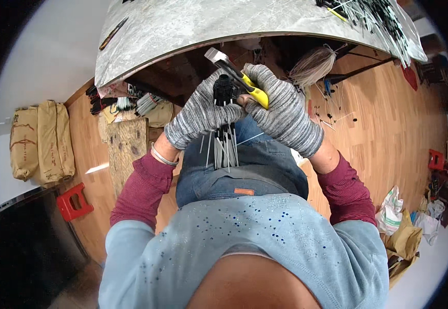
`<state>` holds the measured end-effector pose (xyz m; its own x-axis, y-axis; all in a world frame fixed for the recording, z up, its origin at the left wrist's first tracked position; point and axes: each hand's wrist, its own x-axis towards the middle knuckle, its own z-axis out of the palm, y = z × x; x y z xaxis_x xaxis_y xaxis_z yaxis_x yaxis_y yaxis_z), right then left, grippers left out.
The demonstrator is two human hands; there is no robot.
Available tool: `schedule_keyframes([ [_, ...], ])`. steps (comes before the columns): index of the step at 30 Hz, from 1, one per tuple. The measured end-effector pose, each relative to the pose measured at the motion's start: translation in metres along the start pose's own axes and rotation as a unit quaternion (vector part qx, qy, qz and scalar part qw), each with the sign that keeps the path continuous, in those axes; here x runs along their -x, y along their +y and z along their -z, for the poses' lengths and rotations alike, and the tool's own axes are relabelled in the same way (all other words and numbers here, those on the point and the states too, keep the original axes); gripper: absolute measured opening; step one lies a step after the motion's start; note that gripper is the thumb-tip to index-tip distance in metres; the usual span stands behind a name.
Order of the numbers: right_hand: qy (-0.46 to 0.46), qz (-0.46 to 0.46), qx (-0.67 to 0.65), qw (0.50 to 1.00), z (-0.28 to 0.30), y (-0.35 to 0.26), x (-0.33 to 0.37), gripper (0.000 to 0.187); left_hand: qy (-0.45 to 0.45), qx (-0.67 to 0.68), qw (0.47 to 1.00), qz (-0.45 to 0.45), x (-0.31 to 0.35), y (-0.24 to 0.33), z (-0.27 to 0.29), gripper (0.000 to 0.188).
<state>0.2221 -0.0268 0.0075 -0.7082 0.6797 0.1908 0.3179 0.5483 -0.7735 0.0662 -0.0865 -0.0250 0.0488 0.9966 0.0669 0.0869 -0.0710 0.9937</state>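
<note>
My left hand (200,110), in a grey knitted glove, is closed round a bundle of thin pale rods (225,147). A black ridged piece (224,87) tops this bundle, which resembles a folded umbrella frame. Below the hand the rods fan out over my lap. My right hand (283,108), gloved alike, grips a silver-headed tool with a black-and-yellow handle (259,97). Its blocky metal end points up and left, just beyond the black piece. Both hands nearly meet at the thumbs; the right fingers partly hide the handle, so its exact kind is unclear.
A grey marbled table (182,31) spans the far side, its edge close beyond my hands. A heap of black and white rods (383,26) lies on its right. Left stand a wooden bench (128,149), a red stool (74,202) and brown sacks (43,141).
</note>
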Motion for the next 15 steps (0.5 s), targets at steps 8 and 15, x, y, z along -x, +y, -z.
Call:
schedule_keyframes([
  [8, 0.001, -0.055, 0.023, 0.998, 0.023, 0.015, 0.011, 0.041, -0.014, -0.096, 0.994, 0.056, 0.0, 0.007, 0.01, 0.032],
  [15, -0.019, 0.077, 0.276, 0.958, 0.048, 0.006, 0.022, 0.044, 0.043, -0.199, 0.979, -0.025, -0.008, 0.008, 0.002, 0.032],
])
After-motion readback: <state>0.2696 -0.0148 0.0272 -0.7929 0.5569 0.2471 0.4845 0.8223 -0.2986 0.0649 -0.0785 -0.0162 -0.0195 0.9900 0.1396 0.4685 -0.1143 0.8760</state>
